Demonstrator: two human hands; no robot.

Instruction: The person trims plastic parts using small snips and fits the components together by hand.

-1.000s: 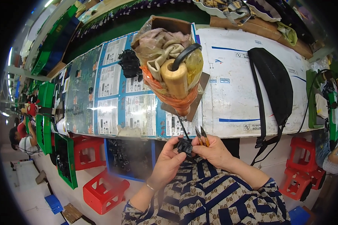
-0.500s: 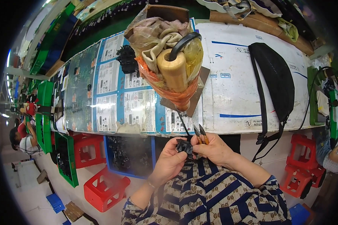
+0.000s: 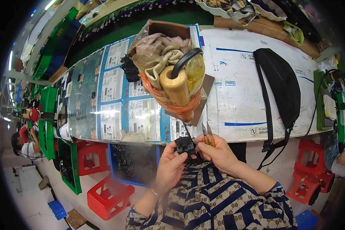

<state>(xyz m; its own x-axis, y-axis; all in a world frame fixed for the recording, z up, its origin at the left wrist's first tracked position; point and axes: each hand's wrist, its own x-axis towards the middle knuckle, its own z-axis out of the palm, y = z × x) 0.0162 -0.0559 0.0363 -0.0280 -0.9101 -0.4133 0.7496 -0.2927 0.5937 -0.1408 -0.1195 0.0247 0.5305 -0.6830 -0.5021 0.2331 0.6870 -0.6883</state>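
A factory workshop, it seems: a long workbench (image 3: 234, 103) crosses the middle, a blue crate (image 3: 158, 155) and green crate (image 3: 75, 165) of black parts sit lower left, near red stools (image 3: 96, 197), with strip lights (image 3: 10, 60) upper left.

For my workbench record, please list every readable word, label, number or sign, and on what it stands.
I copy no wording.
White table covering: dark and blue print.
Blue-and-white printed sheets: mostly too small.
Upper-left green crate: blurred marks.
Held black plastic part: none readable.
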